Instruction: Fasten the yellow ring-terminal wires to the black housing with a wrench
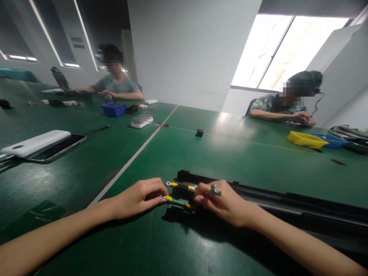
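A: So where's that green wire [178, 202]?
B: Near side, by the left end of the black rail [287, 201]. The left hand [140, 197] is pinching its left tip, and the right hand [222, 201]'s got a silver tool [215, 190] gripped, right beside the other end.

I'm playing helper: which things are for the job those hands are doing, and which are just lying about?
Job, probably:
- green wire at the left hand
- silver tool in the right hand
- black frame

Lying about, probably:
- yellow tray
- small black block
- dark-screened phone
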Action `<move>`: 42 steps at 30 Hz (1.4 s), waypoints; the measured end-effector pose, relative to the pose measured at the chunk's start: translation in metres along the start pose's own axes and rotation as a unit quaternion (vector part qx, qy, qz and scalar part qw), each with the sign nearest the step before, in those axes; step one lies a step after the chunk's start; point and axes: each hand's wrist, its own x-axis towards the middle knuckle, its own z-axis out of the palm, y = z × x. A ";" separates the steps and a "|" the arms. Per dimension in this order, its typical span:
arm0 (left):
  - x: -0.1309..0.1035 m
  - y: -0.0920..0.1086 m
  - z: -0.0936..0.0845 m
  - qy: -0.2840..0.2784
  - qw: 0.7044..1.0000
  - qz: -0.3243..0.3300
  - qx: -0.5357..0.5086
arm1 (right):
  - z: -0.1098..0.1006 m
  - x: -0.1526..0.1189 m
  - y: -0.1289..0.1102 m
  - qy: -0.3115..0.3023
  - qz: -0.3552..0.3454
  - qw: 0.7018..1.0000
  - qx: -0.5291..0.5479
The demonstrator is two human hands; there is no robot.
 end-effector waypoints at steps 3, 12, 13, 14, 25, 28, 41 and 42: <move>0.000 0.000 0.000 -0.002 1.000 0.000 -0.002 | 0.000 0.001 0.000 -0.002 0.000 1.000 -0.003; 0.000 -0.002 0.001 0.000 1.000 0.003 -0.003 | -0.002 0.001 -0.002 -0.002 -0.017 1.000 -0.004; 0.000 -0.002 0.000 -0.001 1.000 0.001 -0.002 | -0.002 0.001 -0.002 -0.002 -0.018 1.000 -0.004; 0.000 -0.002 0.000 -0.001 1.000 -0.001 -0.001 | -0.002 0.001 -0.002 -0.002 -0.018 1.000 -0.003; -0.001 -0.003 0.001 0.004 1.000 0.001 -0.001 | -0.002 0.002 -0.003 -0.006 -0.018 1.000 0.009; -0.001 -0.003 0.001 0.004 1.000 0.003 0.001 | -0.002 0.001 -0.003 -0.005 -0.016 1.000 0.007; 0.000 -0.002 0.001 -0.007 1.000 -0.008 0.005 | 0.000 0.001 -0.002 -0.009 -0.013 1.000 0.003; 0.000 -0.002 0.001 -0.007 1.000 -0.008 0.006 | -0.001 0.001 -0.002 -0.011 -0.011 1.000 0.004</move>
